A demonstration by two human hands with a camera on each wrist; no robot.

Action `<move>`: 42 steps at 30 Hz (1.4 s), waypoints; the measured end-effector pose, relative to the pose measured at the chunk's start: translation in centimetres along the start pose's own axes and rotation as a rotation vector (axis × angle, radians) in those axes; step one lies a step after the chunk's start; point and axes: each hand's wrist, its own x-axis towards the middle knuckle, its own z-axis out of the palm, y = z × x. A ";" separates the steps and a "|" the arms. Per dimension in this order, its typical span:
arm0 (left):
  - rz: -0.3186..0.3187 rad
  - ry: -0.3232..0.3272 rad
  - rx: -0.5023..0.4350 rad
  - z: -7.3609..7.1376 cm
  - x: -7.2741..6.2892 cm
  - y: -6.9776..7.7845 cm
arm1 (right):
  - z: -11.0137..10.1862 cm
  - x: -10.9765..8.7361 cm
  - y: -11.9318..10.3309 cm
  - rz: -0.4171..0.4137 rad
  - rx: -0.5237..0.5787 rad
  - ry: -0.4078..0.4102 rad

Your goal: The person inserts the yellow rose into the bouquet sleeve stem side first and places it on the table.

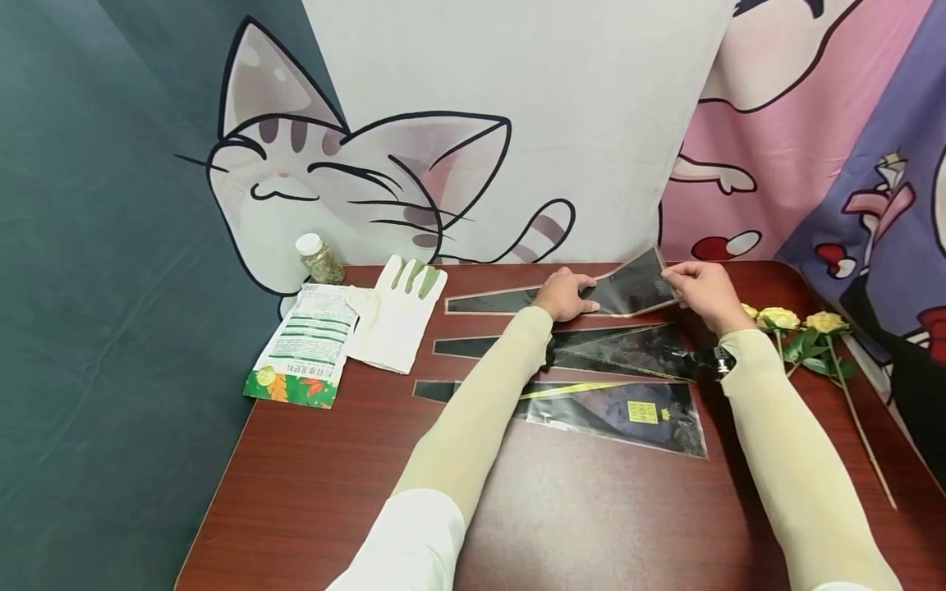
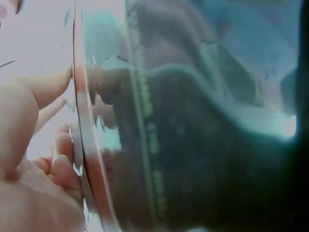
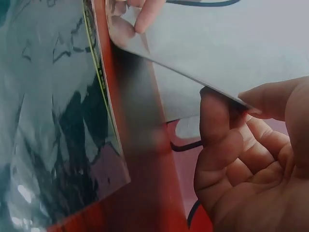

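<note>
Three tapered dark flower sleeves lie across the brown table. At the back, my right hand (image 1: 708, 297) pinches the wide right end of the farthest sleeve (image 1: 628, 289) between thumb and fingers, lifting that end. The right wrist view shows its raised edge (image 3: 181, 76) slanting up to the pinch. My left hand (image 1: 565, 295) presses on the same sleeve near its middle, thumb and fingers extended and apart. Under my left wrist is the middle sleeve (image 1: 617, 349); the nearest sleeve (image 1: 591, 410) has a yellow stripe and a yellow printed label. Dark glossy film (image 2: 193, 154) fills much of the left wrist view.
To the left are a jar (image 1: 322, 261) with a white lid, white gloves (image 1: 395, 320) with green fingertips and a printed packet (image 1: 306, 341). Yellow roses (image 1: 779, 318) with long stems lie at the right. Cartoon-printed cloth (image 1: 576, 123) hangs behind the table.
</note>
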 end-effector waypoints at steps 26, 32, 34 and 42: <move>-0.001 0.053 -0.767 -0.6 -0.3 6.4 | 0.9 -0.7 -1.4 -0.012 -0.151 0.151; -0.023 0.082 -0.934 -0.7 -0.2 7.1 | 1.4 -1.0 -1.9 -0.042 -0.155 0.150; -0.035 0.089 -0.986 -0.9 -0.2 7.2 | 1.5 -1.1 -2.1 -0.051 -0.153 0.154; -0.144 0.109 -1.098 -1.1 -0.5 7.8 | 2.3 -1.5 -2.5 -0.103 -0.160 0.103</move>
